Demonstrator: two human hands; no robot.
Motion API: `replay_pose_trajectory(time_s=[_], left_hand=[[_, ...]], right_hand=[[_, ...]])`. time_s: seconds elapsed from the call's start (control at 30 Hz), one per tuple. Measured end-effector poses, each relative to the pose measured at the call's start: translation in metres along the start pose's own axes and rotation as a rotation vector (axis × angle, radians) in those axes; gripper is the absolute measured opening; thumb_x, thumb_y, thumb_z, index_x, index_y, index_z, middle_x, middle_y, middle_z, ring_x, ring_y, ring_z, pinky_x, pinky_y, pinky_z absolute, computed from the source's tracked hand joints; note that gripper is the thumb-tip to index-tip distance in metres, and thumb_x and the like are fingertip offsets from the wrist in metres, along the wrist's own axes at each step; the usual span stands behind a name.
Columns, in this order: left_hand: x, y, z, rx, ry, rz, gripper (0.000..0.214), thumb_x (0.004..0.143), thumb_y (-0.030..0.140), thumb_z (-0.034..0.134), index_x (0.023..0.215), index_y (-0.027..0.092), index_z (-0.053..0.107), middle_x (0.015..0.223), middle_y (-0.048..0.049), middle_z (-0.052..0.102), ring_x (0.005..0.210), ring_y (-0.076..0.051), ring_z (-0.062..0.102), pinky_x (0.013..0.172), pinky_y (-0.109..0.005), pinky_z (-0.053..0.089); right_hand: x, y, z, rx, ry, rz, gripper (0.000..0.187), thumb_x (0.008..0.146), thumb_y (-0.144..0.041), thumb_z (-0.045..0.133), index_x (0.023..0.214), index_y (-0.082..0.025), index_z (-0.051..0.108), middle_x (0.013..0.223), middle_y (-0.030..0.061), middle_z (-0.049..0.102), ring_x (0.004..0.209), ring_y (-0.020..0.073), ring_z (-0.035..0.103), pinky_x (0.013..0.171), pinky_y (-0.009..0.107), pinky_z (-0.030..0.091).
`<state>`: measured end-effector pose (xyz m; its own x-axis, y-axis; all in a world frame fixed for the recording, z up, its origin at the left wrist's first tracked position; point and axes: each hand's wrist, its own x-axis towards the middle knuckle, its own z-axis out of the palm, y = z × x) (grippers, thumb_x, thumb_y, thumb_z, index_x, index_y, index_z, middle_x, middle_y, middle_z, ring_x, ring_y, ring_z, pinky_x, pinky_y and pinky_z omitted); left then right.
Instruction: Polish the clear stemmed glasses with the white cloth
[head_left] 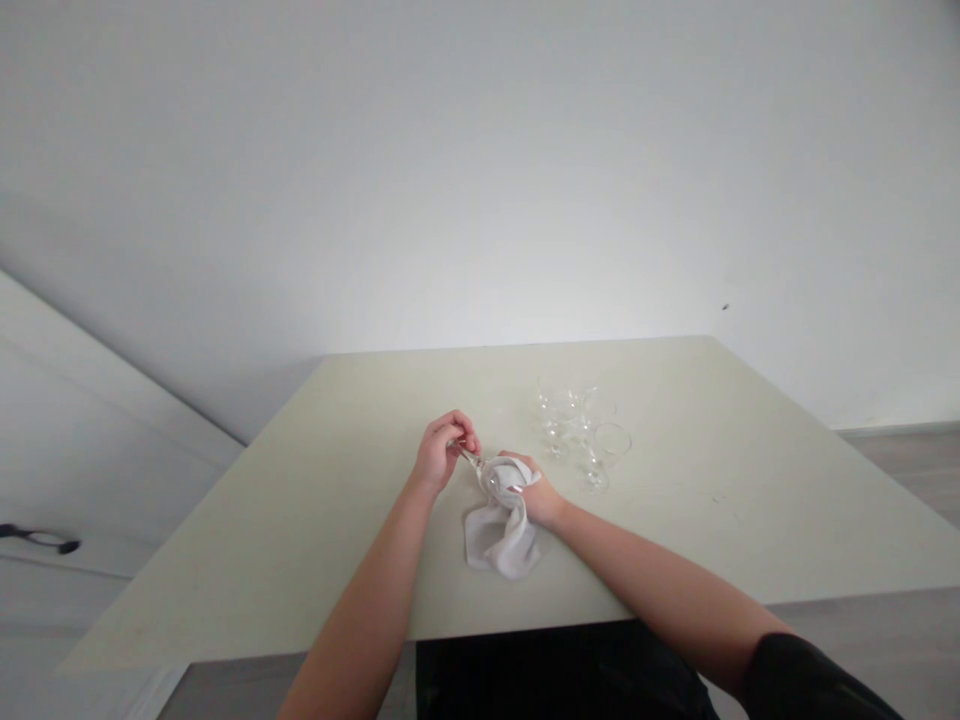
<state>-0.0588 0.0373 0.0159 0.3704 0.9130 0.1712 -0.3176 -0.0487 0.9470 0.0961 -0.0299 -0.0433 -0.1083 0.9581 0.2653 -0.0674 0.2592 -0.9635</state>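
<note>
Near the middle of the table, my left hand (448, 449) is closed around the stem and foot end of a clear stemmed glass (471, 458). The glass lies tilted, its bowl toward my right hand. My right hand (534, 490) grips a white cloth (504, 538) that is bunched in and around the bowl. Part of the cloth hangs down toward the table's front edge. The right fingers are partly hidden behind the cloth and the bowl.
Several clear stemmed glasses (595, 455) stand close together just beyond and right of my right hand. They are on a pale table (360, 430) whose far edge meets a white wall (480, 180). A door with a dark handle (41, 539) is at the left.
</note>
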Motion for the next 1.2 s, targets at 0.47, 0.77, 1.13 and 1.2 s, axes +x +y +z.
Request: replay_pose_trajectory(time_s=[0.47,0.77,1.13,1.2], left_hand=[[0.0009,-0.0019,-0.0016,0.001,-0.007,0.009,0.010,0.072,0.023,0.055,0.067,0.016,0.059,0.051,0.0012,0.055,0.052,-0.014,0.057,0.052,-0.025,0.042],[0.0005,-0.0019,-0.0017,-0.005,-0.012,0.005,0.010,0.073,0.023,0.055,0.067,0.016,0.059,0.051,0.0011,0.055,0.052,-0.014,0.058,0.051,-0.025,0.041],[0.0018,-0.0040,-0.0033,-0.014,-0.018,0.007,0.010,0.073,0.022,0.055,0.068,0.015,0.060,0.051,0.0013,0.055,0.051,-0.014,0.058,0.052,-0.024,0.040],[0.0020,-0.0045,-0.0038,-0.015,-0.019,0.008,0.010,0.073,0.022,0.055,0.068,0.015,0.060,0.051,0.0015,0.055,0.051,-0.014,0.058,0.052,-0.024,0.040]], right_hand=[[0.0012,0.0001,-0.0004,0.004,-0.007,0.022,0.037,0.056,-0.042,0.081,0.063,-0.020,0.052,0.058,-0.0032,0.051,0.058,0.0120,0.044,0.055,0.025,0.040],[-0.0001,-0.0006,-0.0010,-0.007,-0.008,0.001,0.028,0.057,-0.032,0.077,0.064,-0.019,0.053,0.060,-0.0029,0.053,0.057,0.0114,0.043,0.054,0.024,0.037],[0.0004,0.0024,-0.0011,0.002,-0.004,0.009,0.023,0.056,-0.028,0.074,0.064,-0.019,0.054,0.059,-0.0029,0.053,0.057,0.0114,0.044,0.053,0.024,0.037],[0.0008,0.0039,-0.0009,0.005,-0.009,0.019,0.026,0.056,-0.029,0.076,0.064,-0.019,0.053,0.059,-0.0032,0.053,0.056,0.0112,0.044,0.053,0.023,0.037]])
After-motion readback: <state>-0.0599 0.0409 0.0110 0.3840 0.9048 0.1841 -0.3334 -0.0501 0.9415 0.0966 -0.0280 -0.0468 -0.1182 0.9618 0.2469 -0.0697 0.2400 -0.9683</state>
